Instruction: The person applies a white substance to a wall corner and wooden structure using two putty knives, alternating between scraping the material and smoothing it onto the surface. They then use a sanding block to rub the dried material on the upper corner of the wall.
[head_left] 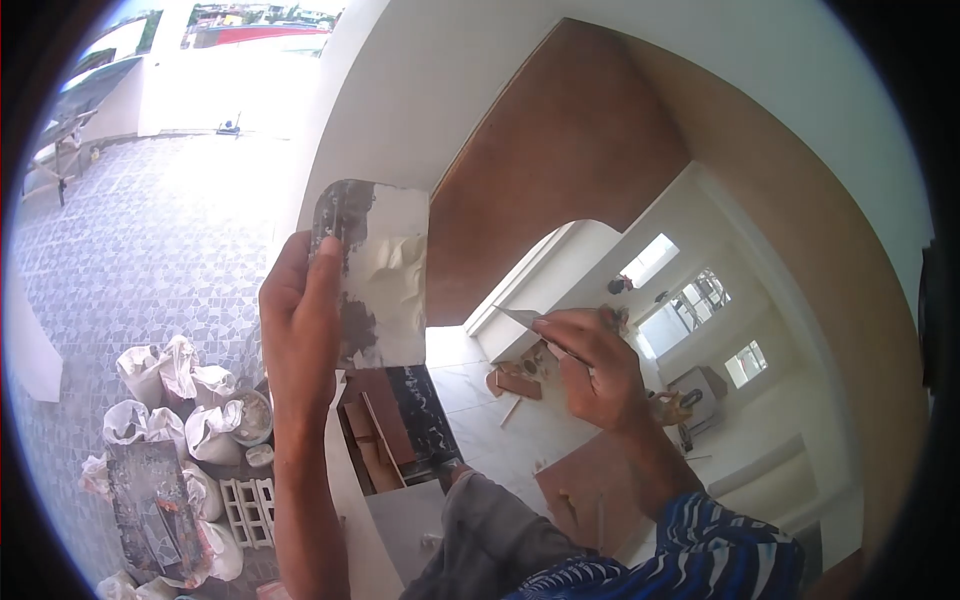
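My left hand (pixel 303 310) is raised at centre left, its fingers closed on the left edge of a flat rectangular putty board (pixel 352 205). Cream-white putty (pixel 398 270) is spread thickly over the board's right side, and dark scraped patches show near my thumb. To the right, my right hand (pixel 595 370) is closed around a putty knife (pixel 517 317), its thin blade pointing up and left towards the board. A small gap separates blade and board. Most of the knife's handle is hidden in my fingers.
A brown panel (pixel 560 140) and white wall (pixel 410 90) rise ahead. Tied white sacks (pixel 215 430), a bucket (pixel 252 418) and a hollow concrete block (pixel 248 512) stand on the patterned tiles (pixel 190 240) at left. Brown boards (pixel 590 490) lie below on the right.
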